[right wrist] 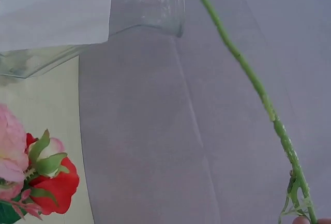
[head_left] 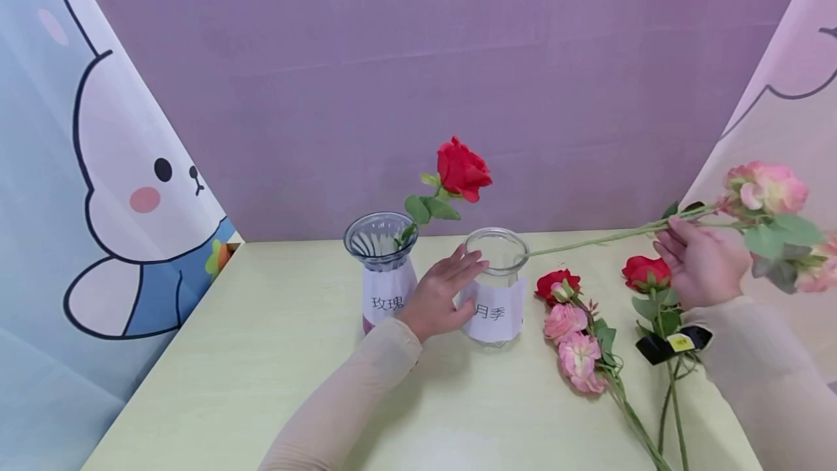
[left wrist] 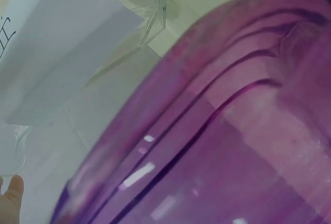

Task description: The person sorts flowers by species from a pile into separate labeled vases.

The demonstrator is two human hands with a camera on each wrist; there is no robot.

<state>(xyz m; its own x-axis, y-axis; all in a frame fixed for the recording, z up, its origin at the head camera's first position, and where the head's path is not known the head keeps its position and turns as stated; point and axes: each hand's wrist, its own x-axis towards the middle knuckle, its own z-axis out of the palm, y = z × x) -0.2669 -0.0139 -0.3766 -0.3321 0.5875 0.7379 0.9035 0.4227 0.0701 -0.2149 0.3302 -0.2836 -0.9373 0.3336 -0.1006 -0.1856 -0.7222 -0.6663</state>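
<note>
On the near part of the pale green tabletop [head_left: 275, 384] two sleeved forearms reach in from the bottom edge. To the right, a spray of pink blooms [head_left: 575, 344] and a red rose [head_left: 646, 272] with a black and yellow tag lie flat, their stems running toward the near edge; a second red bloom [head_left: 556, 284] lies at the top of the pink spray. Farther in, the left hand [head_left: 441, 296] rests against the side of the clear glass vase [head_left: 497, 286], its fingers [head_left: 467, 262] relaxed and spread along the glass just beside the white paper label, not curled round it. The right hand [head_left: 702, 264] is raised above the lying flowers, its fingers clenched on the long green stem of a pink flower [head_left: 765, 191]. That stem runs nearly level to the left, its cut end at the rim of the clear vase; the blooms hang out past the hand to the right. Just left of the clear vase stands a purple-tinted vase [head_left: 382, 271], also labelled, holding one upright red rose [head_left: 463, 169] that leans right. Behind everything hangs a lilac backdrop [head_left: 418, 78], with cartoon-printed curtains at both sides.
</note>
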